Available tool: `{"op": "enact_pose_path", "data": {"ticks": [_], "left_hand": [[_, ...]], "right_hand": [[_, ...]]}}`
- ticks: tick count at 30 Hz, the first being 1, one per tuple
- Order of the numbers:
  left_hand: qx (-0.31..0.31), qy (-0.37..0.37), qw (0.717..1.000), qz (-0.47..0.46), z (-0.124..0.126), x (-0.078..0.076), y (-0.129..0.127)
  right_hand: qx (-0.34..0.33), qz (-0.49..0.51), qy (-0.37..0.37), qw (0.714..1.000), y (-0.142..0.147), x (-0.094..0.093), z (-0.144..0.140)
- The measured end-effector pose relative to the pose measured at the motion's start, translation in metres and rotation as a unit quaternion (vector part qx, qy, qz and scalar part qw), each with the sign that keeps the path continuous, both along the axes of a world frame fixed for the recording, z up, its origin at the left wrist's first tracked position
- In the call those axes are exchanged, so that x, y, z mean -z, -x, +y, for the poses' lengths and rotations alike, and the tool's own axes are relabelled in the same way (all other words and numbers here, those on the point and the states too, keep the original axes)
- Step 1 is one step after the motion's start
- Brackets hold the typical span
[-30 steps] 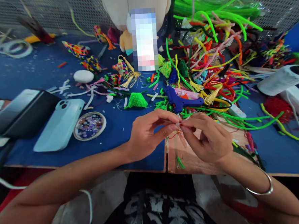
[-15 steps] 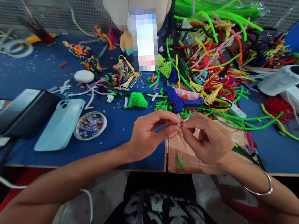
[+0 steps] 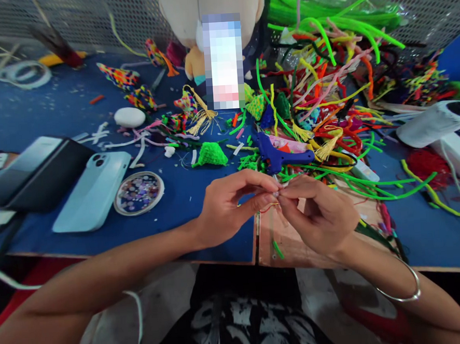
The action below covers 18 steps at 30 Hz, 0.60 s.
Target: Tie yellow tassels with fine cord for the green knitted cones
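Observation:
My left hand (image 3: 238,205) and my right hand (image 3: 318,205) meet fingertip to fingertip over the front of the table, both closed in a pinch. Between them is a tiny, pale, bead-like piece (image 3: 277,193), mostly covered by the fingers. A thin red and yellow thread (image 3: 269,207) trails just below the fingertips; where it ends is hidden. Right behind the hands lies a blue glue gun (image 3: 281,156). Left of my left hand sits a round dish (image 3: 161,196) of purple, clear and brown beads. A bright green knitted piece (image 3: 212,154) rests beyond that hand.
A light blue phone (image 3: 87,196) and a dark folding case (image 3: 39,173) lie at the left. Tangled coloured chenille strands (image 3: 326,93) cover the right rear. A white cylinder (image 3: 432,123) lies far right. A blurred upright screen (image 3: 223,61) stands at the back.
Hardly anything differs. The fingertips have shifted very slightly around the small piece, and both hands stay in the same place.

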<state>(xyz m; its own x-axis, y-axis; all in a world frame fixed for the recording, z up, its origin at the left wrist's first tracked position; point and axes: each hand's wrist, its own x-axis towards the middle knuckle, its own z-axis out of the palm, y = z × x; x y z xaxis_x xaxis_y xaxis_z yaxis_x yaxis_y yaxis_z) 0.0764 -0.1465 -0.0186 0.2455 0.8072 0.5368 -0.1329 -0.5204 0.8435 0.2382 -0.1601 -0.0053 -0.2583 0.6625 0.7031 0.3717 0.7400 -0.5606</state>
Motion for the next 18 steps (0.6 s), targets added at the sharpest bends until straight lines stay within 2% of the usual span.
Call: {"op": "enact_pose_path", "data": {"ticks": [4, 10, 13, 18], "left_hand": [[-0.008, -0.005, 1.000, 0.007, 0.001, 0.000, 0.000], [-0.043, -0.045, 0.998, 0.031, 0.005, 0.001, 0.003], [-0.059, -0.083, 0.992, 0.068, 0.007, 0.002, 0.004], [-0.109, -0.175, 0.968, 0.142, 0.010, -0.001, 0.006]], "right_hand": [[0.014, -0.004, 0.057, 0.998, 0.000, -0.002, 0.000], [-0.026, 0.069, 0.213, 0.974, -0.001, -0.007, 0.001], [-0.050, 0.137, 0.301, 0.942, 0.001, -0.009, 0.005], [-0.147, 0.244, 0.438, 0.853, 0.000, -0.007, 0.015]]}}
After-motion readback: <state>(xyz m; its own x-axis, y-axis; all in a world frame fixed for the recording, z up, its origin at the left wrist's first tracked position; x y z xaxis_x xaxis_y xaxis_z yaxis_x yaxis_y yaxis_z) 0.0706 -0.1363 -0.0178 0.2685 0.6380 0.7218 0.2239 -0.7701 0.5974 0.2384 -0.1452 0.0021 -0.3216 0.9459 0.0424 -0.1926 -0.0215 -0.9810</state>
